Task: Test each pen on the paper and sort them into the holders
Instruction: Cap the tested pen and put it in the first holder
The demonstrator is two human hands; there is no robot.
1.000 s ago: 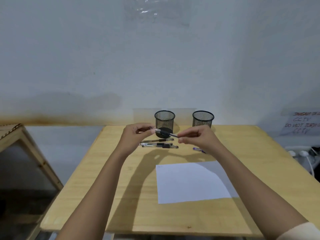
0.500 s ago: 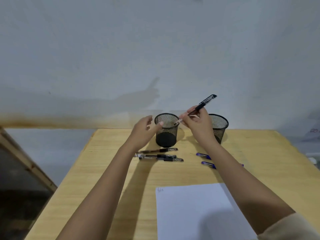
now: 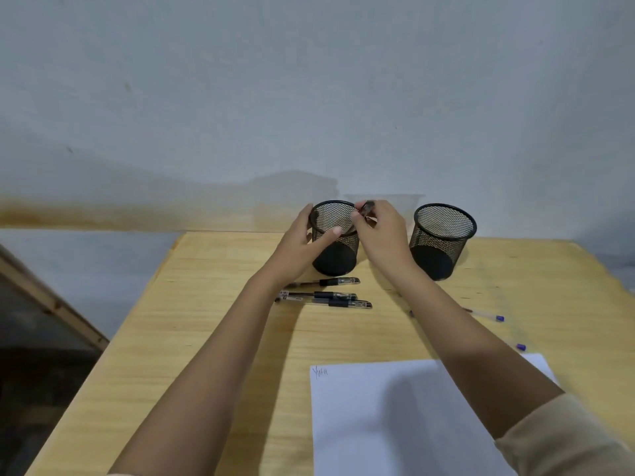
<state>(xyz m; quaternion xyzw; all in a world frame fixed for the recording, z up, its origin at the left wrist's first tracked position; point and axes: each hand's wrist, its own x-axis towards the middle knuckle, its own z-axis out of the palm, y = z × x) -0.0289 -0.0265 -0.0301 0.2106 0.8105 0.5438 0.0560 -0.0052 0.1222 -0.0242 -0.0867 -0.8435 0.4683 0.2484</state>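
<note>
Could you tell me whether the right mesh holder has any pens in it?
No, the right mesh holder shows only its own mesh wall and dark base, with no pen inside.

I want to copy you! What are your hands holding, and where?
The right hand pinches a dark pen over the left holder; which part is too blurred. The left hand grips that holder's side.

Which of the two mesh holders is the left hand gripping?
The left holder, behind the three black pens: the left hand curls round it. The right holder stands apart, untouched.
</note>
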